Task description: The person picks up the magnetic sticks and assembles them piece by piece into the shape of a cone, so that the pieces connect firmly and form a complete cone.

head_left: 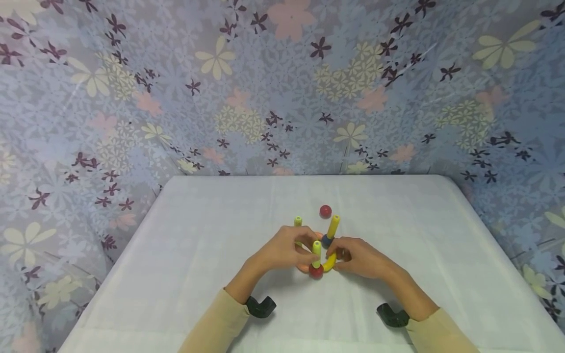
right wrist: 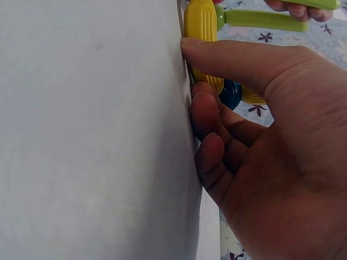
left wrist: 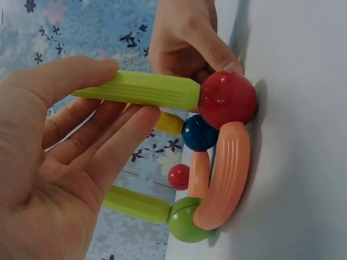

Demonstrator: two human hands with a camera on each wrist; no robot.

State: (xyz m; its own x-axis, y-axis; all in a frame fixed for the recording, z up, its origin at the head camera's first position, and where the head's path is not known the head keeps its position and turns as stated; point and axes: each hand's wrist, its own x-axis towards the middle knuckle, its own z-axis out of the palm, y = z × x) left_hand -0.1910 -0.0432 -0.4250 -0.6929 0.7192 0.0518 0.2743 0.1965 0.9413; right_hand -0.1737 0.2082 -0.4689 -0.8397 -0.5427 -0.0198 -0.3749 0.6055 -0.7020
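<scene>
A ring of curved rods joined by balls lies on the white table, with straight rods standing up from the balls. My left hand (head_left: 287, 247) pinches an upright lime green rod (left wrist: 157, 89) on the near red ball (left wrist: 227, 100). With thumb and fingers, my right hand (head_left: 359, 257) grips the yellow curved rod (right wrist: 200, 24), low at the tabletop. An orange curved rod (left wrist: 230, 173) runs from the red ball to a green ball (left wrist: 187, 222), which bears another lime green rod (left wrist: 138, 205). At the back, a blue ball (head_left: 327, 241) carries a yellow straight rod (head_left: 333, 228).
A loose red ball (head_left: 325, 211) lies on the table (head_left: 212, 220) just behind the ring. Flowered cloth (head_left: 282, 88) hangs behind the table and along its sides. Each wrist wears a dark curved mount, the left one (head_left: 261, 307) close above the tabletop.
</scene>
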